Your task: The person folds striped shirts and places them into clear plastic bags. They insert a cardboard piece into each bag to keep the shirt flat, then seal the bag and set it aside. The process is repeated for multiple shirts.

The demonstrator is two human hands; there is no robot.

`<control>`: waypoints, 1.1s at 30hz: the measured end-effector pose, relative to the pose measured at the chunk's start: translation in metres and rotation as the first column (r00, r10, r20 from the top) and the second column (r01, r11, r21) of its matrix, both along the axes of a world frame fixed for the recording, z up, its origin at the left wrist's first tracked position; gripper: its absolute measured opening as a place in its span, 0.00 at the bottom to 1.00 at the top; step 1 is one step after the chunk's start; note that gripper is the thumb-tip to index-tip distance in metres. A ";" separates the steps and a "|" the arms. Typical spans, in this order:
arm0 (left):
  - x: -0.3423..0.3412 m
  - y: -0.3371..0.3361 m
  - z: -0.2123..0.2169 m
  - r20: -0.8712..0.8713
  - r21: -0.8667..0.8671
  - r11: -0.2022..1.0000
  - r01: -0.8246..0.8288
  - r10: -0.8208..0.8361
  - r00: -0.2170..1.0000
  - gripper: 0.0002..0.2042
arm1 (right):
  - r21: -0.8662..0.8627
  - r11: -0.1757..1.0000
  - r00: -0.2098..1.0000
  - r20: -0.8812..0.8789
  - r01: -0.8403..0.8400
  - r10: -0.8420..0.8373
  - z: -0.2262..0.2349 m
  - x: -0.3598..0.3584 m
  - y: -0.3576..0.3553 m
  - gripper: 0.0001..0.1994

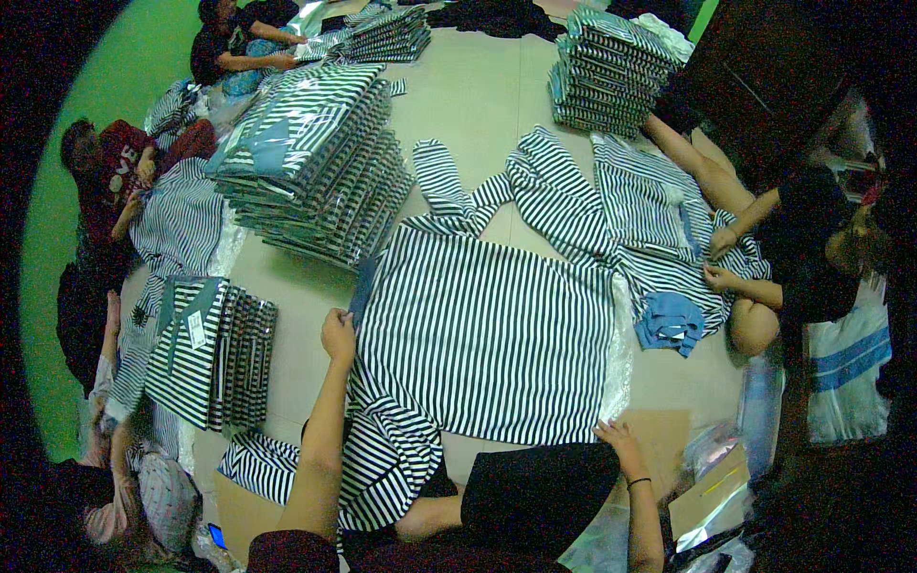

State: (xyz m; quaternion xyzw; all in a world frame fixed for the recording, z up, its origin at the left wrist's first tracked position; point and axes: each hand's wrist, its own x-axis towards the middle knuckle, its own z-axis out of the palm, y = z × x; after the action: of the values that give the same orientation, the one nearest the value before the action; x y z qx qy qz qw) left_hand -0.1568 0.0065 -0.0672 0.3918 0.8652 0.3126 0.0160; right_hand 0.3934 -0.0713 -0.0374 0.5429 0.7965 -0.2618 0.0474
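A black-and-white striped shirt [487, 334] lies spread on the floor in front of me, its blue collar edge on the left and its hem on the right. My left hand [337, 334] is closed on the shirt beside that blue edge. At the near corner of the hem, my right hand [621, 449] rests with its fingers stretched out, touching the fabric. One sleeve [444, 186] reaches away from me on the far side; bunched striped cloth [387, 458] lies by my left forearm. Clear plastic [621, 344] shows along the hem.
A tall stack of bagged striped shirts [315, 172] stands beyond my left hand, a smaller stack [210, 353] nearer left. Another stack [611, 72] is far right. A co-worker's hands [721, 258] handle striped shirts at right; more people sit along the left. Cardboard [659, 439] lies near my right hand.
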 end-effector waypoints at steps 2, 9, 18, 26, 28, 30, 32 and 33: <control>0.007 0.006 0.003 -0.254 -0.020 1.000 -0.010 0.005 0.967 0.09 | 0.074 0.996 0.999 0.016 -0.048 0.047 -0.002 0.000 -0.003 0.18; 0.079 0.077 -0.012 0.013 0.112 0.798 0.592 -0.597 0.802 0.13 | 0.248 0.833 0.867 -0.218 0.494 -0.449 -0.017 -0.002 -0.036 0.19; 0.081 0.125 -0.030 0.087 -0.036 0.794 0.606 -0.602 0.794 0.06 | 0.069 0.731 0.732 -0.138 0.679 -0.667 -0.003 -0.019 -0.096 0.20; -0.026 -0.055 0.011 -0.100 -0.041 0.910 0.412 -0.414 0.905 0.04 | 0.249 0.750 0.770 0.027 0.613 -0.638 -0.027 -0.017 -0.112 0.20; -0.052 -0.118 0.017 -0.143 -0.230 0.886 0.403 -0.441 0.886 0.06 | 0.214 0.768 0.780 0.045 0.603 -0.625 -0.033 -0.014 -0.111 0.20; -0.066 -0.169 0.022 -0.217 -0.533 0.806 0.257 -0.424 0.879 0.10 | 0.206 0.766 0.780 0.023 0.609 -0.626 -0.035 -0.014 -0.113 0.20; -0.070 -0.187 0.019 -0.168 -0.534 0.826 0.182 -0.314 0.935 0.13 | 0.226 0.738 0.763 -0.042 0.636 -0.645 -0.034 -0.014 -0.113 0.20; -0.065 -0.199 0.018 -0.122 -0.462 0.868 0.181 -0.264 0.957 0.13 | 0.253 0.750 0.785 -0.069 0.611 -0.616 -0.032 -0.015 -0.113 0.20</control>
State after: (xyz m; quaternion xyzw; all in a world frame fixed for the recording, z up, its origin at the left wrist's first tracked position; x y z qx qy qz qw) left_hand -0.2214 -0.1930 -0.0495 0.5019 0.8602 0.0648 0.0625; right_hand 0.3782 -0.1843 -0.0699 0.7777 0.6012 -0.1502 -0.1056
